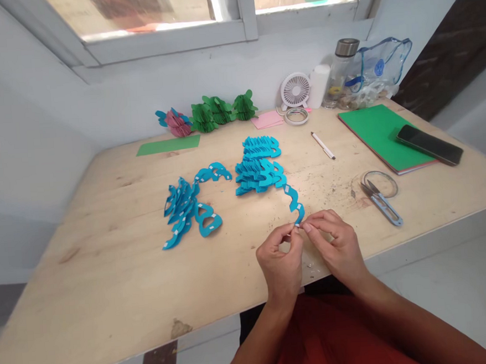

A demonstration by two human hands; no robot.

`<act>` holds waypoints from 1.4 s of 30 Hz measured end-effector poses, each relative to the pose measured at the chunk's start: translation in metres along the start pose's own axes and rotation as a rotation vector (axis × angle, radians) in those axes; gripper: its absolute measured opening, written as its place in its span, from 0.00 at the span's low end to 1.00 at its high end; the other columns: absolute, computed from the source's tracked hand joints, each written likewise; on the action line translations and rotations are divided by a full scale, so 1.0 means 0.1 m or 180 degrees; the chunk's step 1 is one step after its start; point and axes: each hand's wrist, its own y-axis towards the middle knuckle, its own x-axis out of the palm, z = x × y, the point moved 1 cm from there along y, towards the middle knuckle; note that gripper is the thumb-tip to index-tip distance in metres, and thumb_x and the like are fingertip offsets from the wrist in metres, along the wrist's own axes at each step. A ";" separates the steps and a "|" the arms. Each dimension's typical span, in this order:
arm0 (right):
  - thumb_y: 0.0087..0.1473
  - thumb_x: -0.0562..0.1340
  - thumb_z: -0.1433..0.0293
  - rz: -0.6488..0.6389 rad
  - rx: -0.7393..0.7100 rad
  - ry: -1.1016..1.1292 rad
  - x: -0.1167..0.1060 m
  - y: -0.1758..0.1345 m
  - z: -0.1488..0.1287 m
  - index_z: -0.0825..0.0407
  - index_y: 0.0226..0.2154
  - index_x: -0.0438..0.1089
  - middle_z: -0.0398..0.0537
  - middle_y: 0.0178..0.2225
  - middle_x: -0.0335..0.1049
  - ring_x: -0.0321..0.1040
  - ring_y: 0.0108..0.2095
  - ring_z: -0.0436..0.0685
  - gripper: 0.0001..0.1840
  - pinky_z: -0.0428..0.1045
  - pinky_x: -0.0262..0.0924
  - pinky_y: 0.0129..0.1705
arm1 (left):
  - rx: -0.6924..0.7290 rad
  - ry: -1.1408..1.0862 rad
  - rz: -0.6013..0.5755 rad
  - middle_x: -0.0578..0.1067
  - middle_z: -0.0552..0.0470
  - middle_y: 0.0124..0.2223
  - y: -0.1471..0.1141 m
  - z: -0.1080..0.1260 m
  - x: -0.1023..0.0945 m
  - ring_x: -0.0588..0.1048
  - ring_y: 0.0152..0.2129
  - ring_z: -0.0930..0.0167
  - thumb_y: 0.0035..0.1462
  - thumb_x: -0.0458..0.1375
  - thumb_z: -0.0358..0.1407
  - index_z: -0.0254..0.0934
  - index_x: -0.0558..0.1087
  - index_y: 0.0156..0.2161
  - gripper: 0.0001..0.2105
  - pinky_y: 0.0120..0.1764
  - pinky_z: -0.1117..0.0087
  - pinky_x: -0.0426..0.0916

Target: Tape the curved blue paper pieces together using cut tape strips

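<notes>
A scalloped blue paper strip [293,196] with small white tape squares runs down from a folded blue paper stack [259,172] toward me. My left hand [282,257] pinches the strip's near end between thumb and forefinger. Right beside it, my right hand [334,242] is closed in a pinch at the same end; whatever lies between its fingertips is too small to make out. Another folded blue stack [261,146] lies just behind. On the left sits a heap of blue paper cutouts [182,203], several bearing white tape squares.
Thread snips [381,203] and a tape ring [387,183] lie to the right. Farther back are a green notebook [383,133] with a phone [429,144], a pen [322,145], a tape roll [295,116], a fan [295,91], a bottle [341,72] and green paper shapes [221,110].
</notes>
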 end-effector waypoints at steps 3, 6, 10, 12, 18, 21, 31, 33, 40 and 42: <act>0.57 0.59 0.69 -0.0033 -0.0087 -0.0240 0.00 0.00 0.01 0.46 0.31 0.76 0.48 0.30 0.73 0.66 0.36 0.59 0.10 0.56 0.61 0.40 | -0.0023 0.0063 0.0027 0.78 0.53 0.25 0.00 -0.02 0.00 0.74 0.23 0.70 0.48 0.60 0.34 0.36 0.78 0.26 0.05 0.31 0.71 0.68; 0.56 0.59 0.69 0.0066 -0.0134 -0.0370 -0.03 0.01 0.03 0.47 0.29 0.76 0.49 0.30 0.73 0.66 0.36 0.60 0.10 0.57 0.60 0.40 | -0.0215 -0.0110 0.0035 0.78 0.52 0.25 0.02 -0.04 0.00 0.75 0.24 0.69 0.48 0.61 0.34 0.36 0.78 0.26 0.05 0.32 0.70 0.69; 0.56 0.59 0.67 0.0189 0.0095 -0.0073 -0.08 0.04 0.05 0.48 0.29 0.75 0.49 0.31 0.74 0.67 0.36 0.59 0.10 0.56 0.60 0.41 | -0.0725 -0.0713 0.0008 0.79 0.50 0.25 0.04 -0.03 0.01 0.76 0.24 0.68 0.47 0.62 0.35 0.34 0.78 0.25 0.06 0.32 0.68 0.71; 0.56 0.59 0.64 0.0061 0.0513 0.0413 -0.07 0.05 0.07 0.49 0.30 0.75 0.49 0.32 0.75 0.69 0.36 0.59 0.10 0.54 0.62 0.40 | -0.0927 -0.0961 -0.0048 0.78 0.49 0.24 0.04 -0.01 0.03 0.76 0.24 0.68 0.46 0.62 0.35 0.34 0.78 0.26 0.06 0.31 0.68 0.72; 0.46 0.66 0.60 -0.0255 0.1410 0.1668 0.04 0.04 0.04 0.52 0.26 0.71 0.43 0.25 0.71 0.67 0.28 0.53 0.11 0.48 0.62 0.32 | -0.0913 -0.0994 -0.0249 0.78 0.51 0.23 -0.01 0.04 0.05 0.74 0.22 0.71 0.47 0.63 0.36 0.34 0.80 0.27 0.07 0.30 0.69 0.71; 0.45 0.67 0.61 -0.0016 0.1411 0.1825 0.07 0.03 0.02 0.52 0.24 0.71 0.42 0.23 0.70 0.65 0.26 0.52 0.11 0.47 0.61 0.30 | -0.0934 -0.1027 -0.0290 0.77 0.51 0.23 -0.03 0.05 0.05 0.74 0.22 0.71 0.47 0.62 0.36 0.34 0.79 0.26 0.07 0.31 0.69 0.70; 0.54 0.61 0.63 -0.0101 0.0776 0.1025 0.04 -0.02 -0.01 0.51 0.25 0.72 0.44 0.26 0.70 0.67 0.31 0.55 0.12 0.49 0.60 0.35 | -0.1008 -0.1134 -0.0441 0.77 0.50 0.26 -0.02 -0.01 -0.05 0.74 0.23 0.71 0.48 0.62 0.35 0.33 0.76 0.29 0.06 0.28 0.72 0.69; 0.55 0.61 0.65 -0.0050 0.0421 0.0622 0.04 -0.02 -0.02 0.51 0.26 0.72 0.46 0.29 0.72 0.68 0.32 0.56 0.10 0.50 0.61 0.36 | -0.1001 -0.1179 -0.0312 0.77 0.49 0.30 0.00 -0.02 -0.10 0.74 0.24 0.71 0.48 0.62 0.36 0.33 0.75 0.36 0.09 0.26 0.73 0.69; 0.55 0.60 0.72 0.0182 -0.0598 -0.0343 0.05 -0.04 -0.02 0.50 0.28 0.69 0.47 0.29 0.72 0.68 0.32 0.56 0.05 0.51 0.62 0.35 | -0.0934 -0.1289 -0.0210 0.76 0.46 0.38 0.15 0.04 -0.15 0.75 0.36 0.68 0.45 0.65 0.36 0.34 0.72 0.45 0.20 0.36 0.70 0.71; 0.56 0.60 0.73 0.0211 -0.0761 -0.0513 0.06 -0.05 -0.03 0.50 0.28 0.68 0.46 0.28 0.72 0.67 0.32 0.56 0.05 0.51 0.61 0.34 | -0.1039 -0.1358 -0.0280 0.76 0.46 0.38 0.17 0.06 -0.12 0.75 0.35 0.68 0.44 0.65 0.36 0.33 0.73 0.44 0.19 0.37 0.69 0.71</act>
